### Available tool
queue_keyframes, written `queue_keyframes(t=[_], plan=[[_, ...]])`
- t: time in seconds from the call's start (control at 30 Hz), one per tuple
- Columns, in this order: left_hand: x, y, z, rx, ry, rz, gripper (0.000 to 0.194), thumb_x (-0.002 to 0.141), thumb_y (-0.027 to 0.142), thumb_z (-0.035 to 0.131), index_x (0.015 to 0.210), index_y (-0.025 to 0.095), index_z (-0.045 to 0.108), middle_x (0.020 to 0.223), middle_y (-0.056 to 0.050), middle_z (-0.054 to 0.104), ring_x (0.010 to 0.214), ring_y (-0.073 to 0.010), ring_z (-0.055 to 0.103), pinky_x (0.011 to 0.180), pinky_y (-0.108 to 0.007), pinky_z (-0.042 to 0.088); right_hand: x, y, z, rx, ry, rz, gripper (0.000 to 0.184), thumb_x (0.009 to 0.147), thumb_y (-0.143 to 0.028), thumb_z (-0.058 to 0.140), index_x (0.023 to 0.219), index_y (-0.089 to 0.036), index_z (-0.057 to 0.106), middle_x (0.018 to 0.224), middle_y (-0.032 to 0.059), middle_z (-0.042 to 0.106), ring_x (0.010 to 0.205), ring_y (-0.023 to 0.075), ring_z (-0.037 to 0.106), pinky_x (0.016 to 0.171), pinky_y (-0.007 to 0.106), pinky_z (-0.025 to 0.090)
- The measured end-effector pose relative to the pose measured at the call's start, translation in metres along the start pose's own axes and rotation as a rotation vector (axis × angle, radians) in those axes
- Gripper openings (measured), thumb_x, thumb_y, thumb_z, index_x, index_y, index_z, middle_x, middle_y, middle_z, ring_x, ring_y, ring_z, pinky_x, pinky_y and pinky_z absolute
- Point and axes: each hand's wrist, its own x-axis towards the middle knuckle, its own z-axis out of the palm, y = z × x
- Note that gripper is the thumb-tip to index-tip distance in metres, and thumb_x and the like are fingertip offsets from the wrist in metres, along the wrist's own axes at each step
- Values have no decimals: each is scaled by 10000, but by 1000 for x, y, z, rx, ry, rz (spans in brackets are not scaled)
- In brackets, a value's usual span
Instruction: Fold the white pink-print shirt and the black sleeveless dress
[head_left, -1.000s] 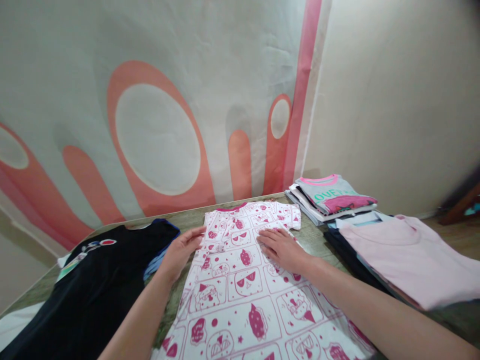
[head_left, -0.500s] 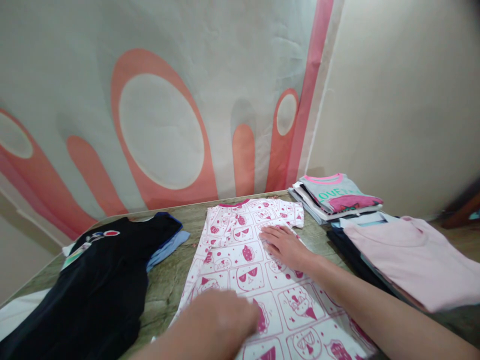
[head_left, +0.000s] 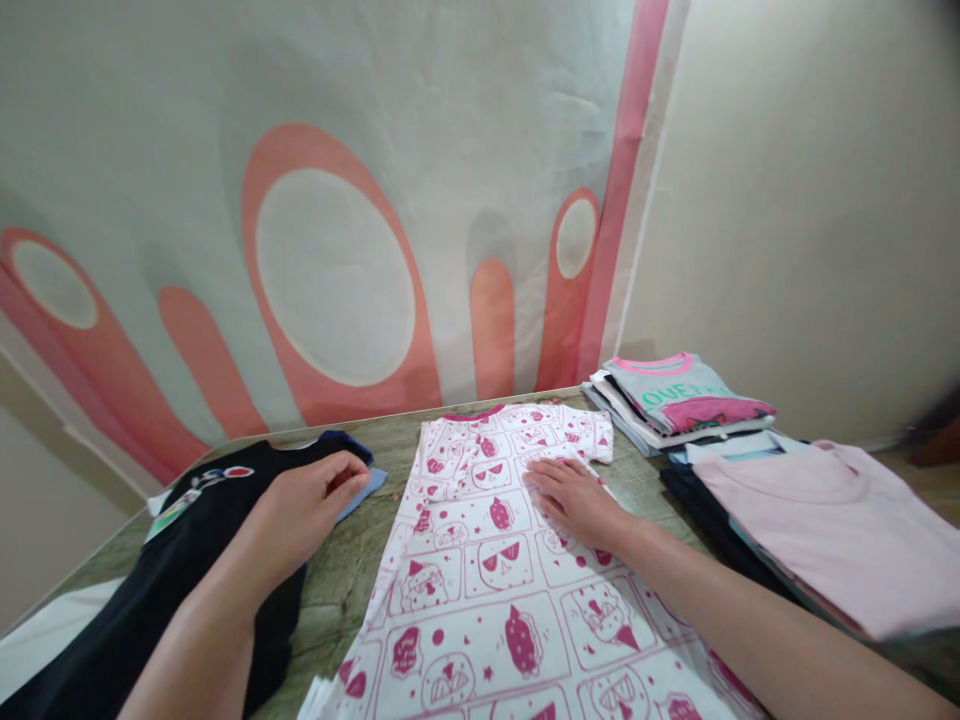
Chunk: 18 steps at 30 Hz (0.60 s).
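Note:
A white short-sleeved top with pink cartoon prints lies spread out in the middle of the table, its pink collar at the far end. On its upper right part, below the sleeve, my right hand rests flat with fingers stretched out. My left hand hovers to the left of the top, in front of a black T-shirt. Its fingers are curled in towards the thumb, and nothing shows in them.
A folded pile topped by a grey T-shirt with pink trim stands at the back right. Nearer is another pile with a pale pink shirt on top. Light blue cloth shows beside the black T-shirt. A printed wall covering rises behind the table.
My left hand has moved away from over the lower part of the printed top, up and to the left. My right hand stays on the top. The view has shifted slightly.

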Motion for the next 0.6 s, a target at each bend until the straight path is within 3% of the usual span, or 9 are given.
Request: queue_keyframes(t=[0.27,0.6], plan=[[9,7,39,-159,-320,149,214,802,376,532,785,224,682,779,-27,659,738,-200,580,676,-252,396,0,-1,-1,-9,10,-5,382,963,-325,399,1320,-275,526,1401,44,510,1283,220,437,1080,454,266],[11,-1,53,-137,-340,94,161,775,314,525,679,216,610,713,-17,618,689,-188,553,626,-245,345,0,-1,-3,-6,11,-3,373,965,-329,397,1310,-277,530,1400,41,510,1285,217,435,1078,450,266]])
